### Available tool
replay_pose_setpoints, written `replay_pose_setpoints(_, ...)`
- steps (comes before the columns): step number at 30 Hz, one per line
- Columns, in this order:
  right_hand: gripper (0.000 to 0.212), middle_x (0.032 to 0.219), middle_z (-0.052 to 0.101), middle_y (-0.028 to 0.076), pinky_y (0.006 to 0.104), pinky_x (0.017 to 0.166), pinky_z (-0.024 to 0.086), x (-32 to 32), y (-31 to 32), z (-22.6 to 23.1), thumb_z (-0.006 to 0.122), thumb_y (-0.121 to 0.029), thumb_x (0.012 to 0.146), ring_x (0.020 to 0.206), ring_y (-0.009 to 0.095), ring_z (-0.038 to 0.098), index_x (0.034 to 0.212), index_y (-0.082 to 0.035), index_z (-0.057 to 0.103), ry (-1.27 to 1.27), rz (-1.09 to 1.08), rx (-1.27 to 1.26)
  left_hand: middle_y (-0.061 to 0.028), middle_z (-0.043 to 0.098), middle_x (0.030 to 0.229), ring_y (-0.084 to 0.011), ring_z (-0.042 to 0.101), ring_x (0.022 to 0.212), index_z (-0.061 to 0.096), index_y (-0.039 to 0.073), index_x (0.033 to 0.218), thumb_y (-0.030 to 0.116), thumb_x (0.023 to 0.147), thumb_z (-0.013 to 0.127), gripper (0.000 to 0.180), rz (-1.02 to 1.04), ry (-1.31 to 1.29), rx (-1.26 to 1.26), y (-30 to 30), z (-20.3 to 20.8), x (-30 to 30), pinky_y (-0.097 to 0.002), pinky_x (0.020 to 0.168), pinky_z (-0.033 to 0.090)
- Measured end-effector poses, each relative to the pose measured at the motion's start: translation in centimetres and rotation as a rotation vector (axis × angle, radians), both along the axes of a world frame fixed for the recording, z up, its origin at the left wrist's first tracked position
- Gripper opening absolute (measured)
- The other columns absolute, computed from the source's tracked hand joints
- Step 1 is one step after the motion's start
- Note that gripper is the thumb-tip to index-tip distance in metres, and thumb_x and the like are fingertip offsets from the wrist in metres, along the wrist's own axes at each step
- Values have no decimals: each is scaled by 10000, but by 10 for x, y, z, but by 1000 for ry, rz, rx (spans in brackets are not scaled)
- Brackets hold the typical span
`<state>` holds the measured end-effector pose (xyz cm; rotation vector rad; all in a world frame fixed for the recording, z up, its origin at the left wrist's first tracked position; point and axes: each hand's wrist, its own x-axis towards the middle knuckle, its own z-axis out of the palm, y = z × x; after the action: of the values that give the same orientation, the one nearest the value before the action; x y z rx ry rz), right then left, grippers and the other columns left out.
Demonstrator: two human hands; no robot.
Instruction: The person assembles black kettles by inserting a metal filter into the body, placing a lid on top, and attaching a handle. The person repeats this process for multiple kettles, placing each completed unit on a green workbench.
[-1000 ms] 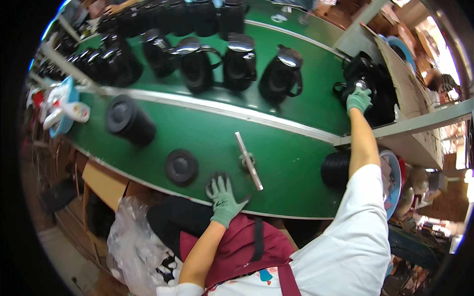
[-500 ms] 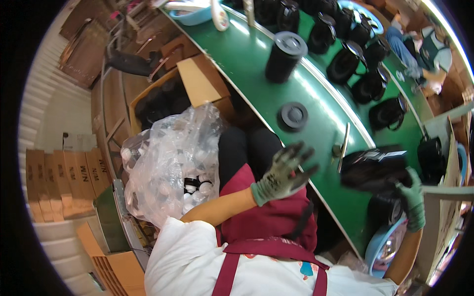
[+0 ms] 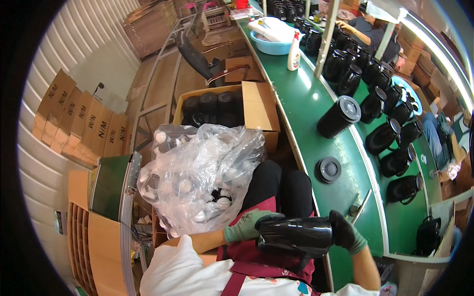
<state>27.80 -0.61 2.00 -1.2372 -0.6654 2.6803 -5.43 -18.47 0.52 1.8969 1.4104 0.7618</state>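
A glossy black jug (image 3: 296, 236) lies sideways above my lap, held at both ends. My left hand (image 3: 247, 226), in a grey-green glove, is closed round its left end. At the other end my right hand (image 3: 348, 233), gloved the same way, grips the jug, with its fingertips partly hidden. On the green bench beyond, a round black lid (image 3: 329, 169) lies flat, and a dark ribbed stack of such lids (image 3: 339, 117) stands farther off. A thin metal bar (image 3: 364, 206) rests nearer my right hand.
Several black jugs (image 3: 382, 137) line the bench's far side. To my left sit a clear plastic bag of white-and-black parts (image 3: 202, 170) and an open carton (image 3: 260, 106) of black pieces. A spray bottle (image 3: 294, 53) stands by a blue basin (image 3: 271, 47). Another person (image 3: 368, 32) works across the bench.
The jug has come from the bench at the right to above my lap. My left hand has closed on it, and the view has swung, showing more of the left side.
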Motion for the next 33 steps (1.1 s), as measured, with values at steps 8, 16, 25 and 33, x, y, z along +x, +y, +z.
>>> replay_pose_setpoints(8,453,1228,662,58,350,1005,507,-23,-49,-10,680,-268,970,1121,190,627,1338,-16,604,-22,64,735,-118,632,1371,-221,638,1223,532,46,1457,223,1041,560,453,227,-1322,-538,-41,-75,22,-376,1078,493)
replay_pose_setpoints(16,794,1468,552,181,420,1155,403,-20,-35,-9,885,-211,774,1373,284,514,1443,35,536,38,215,1063,-128,594,1434,-217,598,1293,492,29,1486,211,1086,469,440,131,-1067,-578,-15,-39,-3,-386,1114,483)
replay_pose_setpoints(25,759,1445,553,89,352,1130,438,-55,-13,1,850,-70,786,1327,180,533,1465,0,519,100,112,852,-171,520,1522,-257,566,1348,446,29,1523,197,1098,435,457,242,-1092,-528,-15,-72,-20,-423,1140,475)
replay_pose_setpoints(33,350,1009,732,49,322,889,539,-102,83,-52,735,-196,907,928,151,668,1183,19,714,73,93,728,-172,499,1546,-265,570,1344,432,38,1539,245,1093,459,493,398,-1514,-534,-16,-90,-11,-432,1141,473)
